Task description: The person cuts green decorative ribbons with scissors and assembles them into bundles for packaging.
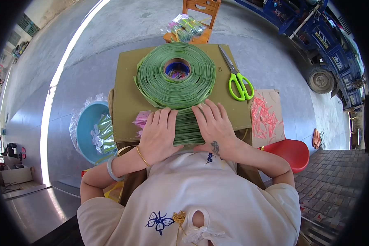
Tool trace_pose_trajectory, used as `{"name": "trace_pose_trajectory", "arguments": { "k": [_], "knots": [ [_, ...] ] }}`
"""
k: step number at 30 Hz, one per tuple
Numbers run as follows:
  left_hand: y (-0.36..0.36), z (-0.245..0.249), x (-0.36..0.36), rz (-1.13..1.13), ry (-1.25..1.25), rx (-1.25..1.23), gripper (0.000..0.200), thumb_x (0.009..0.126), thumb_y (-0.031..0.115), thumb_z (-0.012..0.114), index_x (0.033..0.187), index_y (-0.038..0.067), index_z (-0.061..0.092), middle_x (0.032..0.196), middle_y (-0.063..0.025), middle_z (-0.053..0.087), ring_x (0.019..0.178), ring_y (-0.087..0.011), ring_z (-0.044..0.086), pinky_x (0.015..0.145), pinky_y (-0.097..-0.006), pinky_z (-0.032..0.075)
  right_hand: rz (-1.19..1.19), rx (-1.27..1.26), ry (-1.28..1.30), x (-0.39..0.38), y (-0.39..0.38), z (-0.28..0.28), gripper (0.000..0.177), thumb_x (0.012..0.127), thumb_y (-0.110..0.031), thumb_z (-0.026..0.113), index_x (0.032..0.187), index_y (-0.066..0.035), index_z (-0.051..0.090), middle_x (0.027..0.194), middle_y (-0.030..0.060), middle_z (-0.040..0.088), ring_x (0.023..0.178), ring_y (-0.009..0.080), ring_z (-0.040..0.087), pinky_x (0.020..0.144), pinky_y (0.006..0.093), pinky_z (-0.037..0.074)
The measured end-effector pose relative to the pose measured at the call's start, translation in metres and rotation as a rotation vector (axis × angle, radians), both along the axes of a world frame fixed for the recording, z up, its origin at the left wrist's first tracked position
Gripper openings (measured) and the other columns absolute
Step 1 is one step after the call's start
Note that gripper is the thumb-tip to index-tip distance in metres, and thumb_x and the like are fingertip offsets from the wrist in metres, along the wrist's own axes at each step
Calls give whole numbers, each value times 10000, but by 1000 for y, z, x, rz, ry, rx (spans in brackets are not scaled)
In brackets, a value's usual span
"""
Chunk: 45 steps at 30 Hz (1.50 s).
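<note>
A bundle of long, thin green strips point(187, 127) lies at the near edge of the olive-green table point(127, 90). My left hand point(158, 131) grips its left side, fingers pointing forward and bent over that edge. On the opposite side my right hand point(216, 127) holds the bundle, its fingertips close to the big roll. That large coiled roll of green strip point(151, 78) lies flat just beyond both hands, with a brown and blue core point(177, 68). Pink packets point(142, 119) sit partly behind my left hand. Scissors with lime-green handles point(241, 87) lie to the right of the roll.
A light-blue basin point(84, 131) with green-and-white packets stands on the floor at left. Beyond the table, a wooden chair point(211, 8) bears plastic-wrapped packs. On the right are cardboard with red-pink strips point(266, 117), a red stool point(289, 153) and a blue vehicle point(328, 49).
</note>
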<state>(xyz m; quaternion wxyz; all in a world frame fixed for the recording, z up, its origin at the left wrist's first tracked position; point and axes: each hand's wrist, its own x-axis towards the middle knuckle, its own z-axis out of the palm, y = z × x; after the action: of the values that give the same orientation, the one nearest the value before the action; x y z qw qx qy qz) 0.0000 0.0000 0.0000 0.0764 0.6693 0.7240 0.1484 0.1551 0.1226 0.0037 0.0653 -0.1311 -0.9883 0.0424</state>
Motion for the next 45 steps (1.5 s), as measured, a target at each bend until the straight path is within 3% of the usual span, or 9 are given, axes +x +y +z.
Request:
{"name": "trace_pose_trajectory", "arguments": {
  "k": [5,11,23,29,38,45],
  "knots": [
    [-5,6,1,-14,189,-17,943,476,340,831,1227,0,372,1159,-182,406,1087,-345,417,949,-459,317,7,-43,3,-9,4,-2,901,438,-366,833,1144,27,433,1093,151,445,1074,298,427,922,419,378],
    [-5,4,-4,18,138,-42,1015,428,383,848,1234,-4,369,1148,-188,409,1081,-356,422,935,-432,339,-20,-46,-24,-9,4,-5,886,442,-368,840,1130,27,446,1080,152,467,1043,288,466,829,352,448],
    [1,1,-12,6,184,-91,945,450,385,832,1200,9,399,1059,-146,495,1027,-303,478,879,-402,377,63,-15,-140,-18,13,-1,783,446,-360,836,1031,2,462,957,106,519,942,235,505,728,340,450],
    [5,-2,-19,2,152,-187,928,462,391,817,1220,51,404,970,-127,518,905,-286,542,768,-388,429,67,-61,-60,-23,18,-6,666,459,-282,811,958,-2,470,923,116,536,912,256,527,737,350,474],
    [6,-8,-25,-66,111,-59,769,512,357,774,1151,65,464,853,-110,553,802,-270,588,712,-365,459,35,-180,-74,-22,14,-6,561,488,-210,786,903,-9,466,877,133,561,873,284,561,641,366,522],
    [4,32,-23,-64,118,-57,743,515,334,773,1145,84,467,847,-110,564,780,-277,597,689,-375,463,59,-158,-48,-20,15,34,513,505,-184,770,881,-10,467,825,124,570,812,275,581,614,364,516]
  ]
}}
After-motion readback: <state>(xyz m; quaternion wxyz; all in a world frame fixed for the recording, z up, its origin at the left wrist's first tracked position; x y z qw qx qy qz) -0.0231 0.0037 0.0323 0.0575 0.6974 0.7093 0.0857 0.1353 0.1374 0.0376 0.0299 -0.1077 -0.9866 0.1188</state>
